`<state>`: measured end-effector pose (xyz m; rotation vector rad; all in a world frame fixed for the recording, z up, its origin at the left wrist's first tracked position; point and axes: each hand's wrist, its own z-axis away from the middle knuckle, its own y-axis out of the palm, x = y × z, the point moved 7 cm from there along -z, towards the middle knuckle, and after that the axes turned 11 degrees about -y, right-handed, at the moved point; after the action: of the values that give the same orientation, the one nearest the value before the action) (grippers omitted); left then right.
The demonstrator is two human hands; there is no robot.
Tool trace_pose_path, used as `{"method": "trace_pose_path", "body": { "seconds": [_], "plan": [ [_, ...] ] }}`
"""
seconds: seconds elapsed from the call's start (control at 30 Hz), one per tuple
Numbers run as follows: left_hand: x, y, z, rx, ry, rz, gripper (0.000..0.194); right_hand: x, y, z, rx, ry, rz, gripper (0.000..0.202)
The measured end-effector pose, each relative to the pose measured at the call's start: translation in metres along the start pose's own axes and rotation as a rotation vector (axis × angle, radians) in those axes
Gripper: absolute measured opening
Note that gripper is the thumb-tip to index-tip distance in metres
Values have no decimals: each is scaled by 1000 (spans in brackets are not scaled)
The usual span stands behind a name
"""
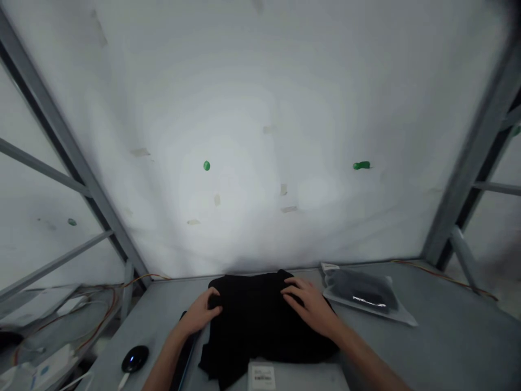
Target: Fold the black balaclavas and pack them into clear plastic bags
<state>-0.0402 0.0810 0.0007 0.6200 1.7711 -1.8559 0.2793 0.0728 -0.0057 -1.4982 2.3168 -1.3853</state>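
Note:
A black piece of clothing (260, 320) lies spread on the grey table, with a loose part hanging toward me at its lower left. Its exact kind cannot be made out. At its left edge is my left hand (199, 312), thumb and fingers apart around the border of the cloth. My right hand (311, 307) rests on the upper right part, fingers stretched out over the fabric. Just in front of the cloth, partly cut off by the frame, is a pale flat package (301, 376) with a barcode label (263, 377).
A clear plastic bag (366, 290) with dark fabric lies on the right. A round black device (135, 358) with a blue light and white cable sits at left. Beside my left forearm is a dark flat object (185, 353). Behind stands a white wall panel (244, 108) between metal posts.

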Motion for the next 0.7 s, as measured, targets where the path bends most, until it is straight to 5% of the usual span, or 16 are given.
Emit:
{"method": "trace_pose_path", "body": {
  "seconds": [0.13, 0.23, 0.33, 0.53, 0.6, 0.7],
  "plan": [
    [-2, -26, 2, -163, -82, 27, 29, -31, -25, 23, -254, 114, -82, 28],
    [-25, -36, 1, -308, -114, -64, 30, -50, -27, 42, -362, 183, -197, 30],
    [-66, -7, 1, -363, -100, -202, 38, -56, -20, 51, -371, 206, -321, 27],
    [-134, 105, 8, -273, -99, -356, 63, -53, -14, 53, -315, 166, -343, 19],
    [-138, 116, 12, -195, -61, -329, 62, -51, -14, 53, -281, 151, -323, 17],
    [-124, 91, 17, -127, 44, -121, 51, -48, -15, 53, -252, 146, -293, 15]
  ]
}}
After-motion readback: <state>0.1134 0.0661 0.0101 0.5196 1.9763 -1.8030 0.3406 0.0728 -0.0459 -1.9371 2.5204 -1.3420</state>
